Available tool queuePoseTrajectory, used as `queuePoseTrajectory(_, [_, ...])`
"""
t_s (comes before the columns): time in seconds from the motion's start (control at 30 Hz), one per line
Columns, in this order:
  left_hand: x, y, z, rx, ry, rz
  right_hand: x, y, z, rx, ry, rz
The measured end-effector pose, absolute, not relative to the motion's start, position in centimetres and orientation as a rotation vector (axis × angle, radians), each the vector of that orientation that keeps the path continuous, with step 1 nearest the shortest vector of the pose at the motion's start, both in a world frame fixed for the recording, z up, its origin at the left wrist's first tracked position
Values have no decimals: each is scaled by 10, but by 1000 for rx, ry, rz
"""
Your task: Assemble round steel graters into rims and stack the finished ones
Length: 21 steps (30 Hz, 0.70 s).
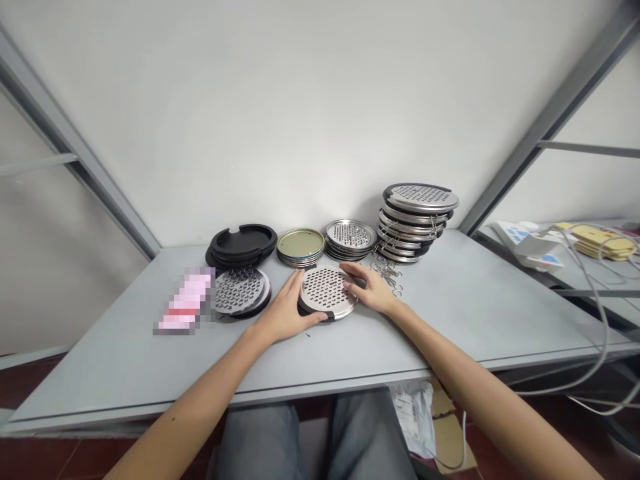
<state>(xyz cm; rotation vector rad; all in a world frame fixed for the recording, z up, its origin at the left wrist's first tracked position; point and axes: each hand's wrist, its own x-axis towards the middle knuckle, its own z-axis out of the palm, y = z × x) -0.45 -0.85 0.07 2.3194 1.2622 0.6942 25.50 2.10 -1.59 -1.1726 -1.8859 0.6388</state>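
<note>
A round metal disc with slotted holes (330,291), partly edged by a black rim, lies flat on the table in front of me. My left hand (290,310) grips its left side, fingers along the edge and thumb at the front. On the right side my right hand (373,288) holds the rim, with fingertips reaching over the slotted top. To the left of my left hand is a small pile with another perforated disc (240,291) on top. Loose metal clips (389,272) lie just beyond my right hand.
Along the wall stand stacked black rims (243,240), greenish round lids (301,244), slotted metal discs (351,237) and a tall pile of rimmed discs (419,223). A blurred pink item (187,300) lies left. White cables (600,320) hang at the right.
</note>
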Motion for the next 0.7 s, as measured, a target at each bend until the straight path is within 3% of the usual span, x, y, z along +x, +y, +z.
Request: queuePoseTrajectory(0.7, [-5, -11, 6, 2414, 1243, 598, 281, 17, 4, -1150, -2293, 628])
